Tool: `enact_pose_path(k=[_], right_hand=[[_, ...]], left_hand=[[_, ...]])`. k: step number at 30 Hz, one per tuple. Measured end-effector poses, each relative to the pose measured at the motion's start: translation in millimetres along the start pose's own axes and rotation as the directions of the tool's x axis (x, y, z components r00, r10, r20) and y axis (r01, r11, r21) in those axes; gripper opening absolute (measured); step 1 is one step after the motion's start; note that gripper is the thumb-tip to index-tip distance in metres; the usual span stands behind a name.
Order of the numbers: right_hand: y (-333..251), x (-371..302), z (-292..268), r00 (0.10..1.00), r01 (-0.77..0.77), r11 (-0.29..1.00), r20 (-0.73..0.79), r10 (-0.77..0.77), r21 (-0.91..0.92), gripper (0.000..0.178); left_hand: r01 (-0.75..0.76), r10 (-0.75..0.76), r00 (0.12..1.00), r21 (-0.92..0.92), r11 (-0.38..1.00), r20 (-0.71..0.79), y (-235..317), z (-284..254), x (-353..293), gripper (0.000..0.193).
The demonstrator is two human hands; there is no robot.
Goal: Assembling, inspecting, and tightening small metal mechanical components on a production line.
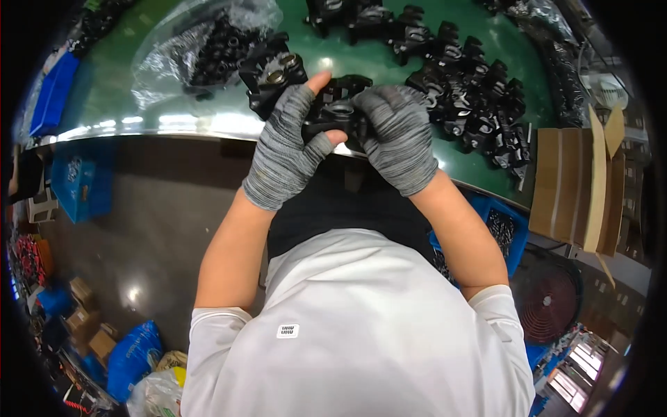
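Note:
Both my hands wear grey striped gloves with bare fingertips and meet over the near edge of the green table (229,115). My left hand (288,142) grips a black part with a round ring opening (338,109), the thumb below it and the index finger above. At the part's right side, my right hand (399,132) has its fingers curled against it; its fingertips are mostly hidden. Just beyond my left hand lies another black part with two metal-lined round holes (276,75). What kind of part these are, I cannot tell.
An open clear plastic bag (156,66) of small black rings (222,52) lies at the far left. Rows of similar black parts (462,94) cover the table's right side. Blue bins (54,94) stand left, a cardboard box (559,184) right, a round fan (549,300) lower right.

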State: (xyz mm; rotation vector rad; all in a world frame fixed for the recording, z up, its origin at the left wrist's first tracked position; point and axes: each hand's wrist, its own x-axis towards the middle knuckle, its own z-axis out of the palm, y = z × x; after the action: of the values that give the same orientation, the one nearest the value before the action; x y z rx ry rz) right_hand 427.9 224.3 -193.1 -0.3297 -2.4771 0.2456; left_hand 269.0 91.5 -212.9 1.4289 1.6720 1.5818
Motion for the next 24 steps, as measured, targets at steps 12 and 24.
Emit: enact_pose_path(k=[12,24], right_hand=[[-31.9,-74.9,-279.1,0.833,-0.328,0.800,-0.554,-0.006,-0.503,0.044],[-14.3,-203.2,-396.5,0.326,-0.862,0.048,-0.480,0.814,-0.504,0.052]], left_hand=[[-0.130,0.169,0.976,0.251,0.959,-0.140,0.9,31.8,-0.1,0.074],[-0.172,0.245,0.961,0.417,0.893,-0.130,-2.4,33.9,-4.4,0.082]])
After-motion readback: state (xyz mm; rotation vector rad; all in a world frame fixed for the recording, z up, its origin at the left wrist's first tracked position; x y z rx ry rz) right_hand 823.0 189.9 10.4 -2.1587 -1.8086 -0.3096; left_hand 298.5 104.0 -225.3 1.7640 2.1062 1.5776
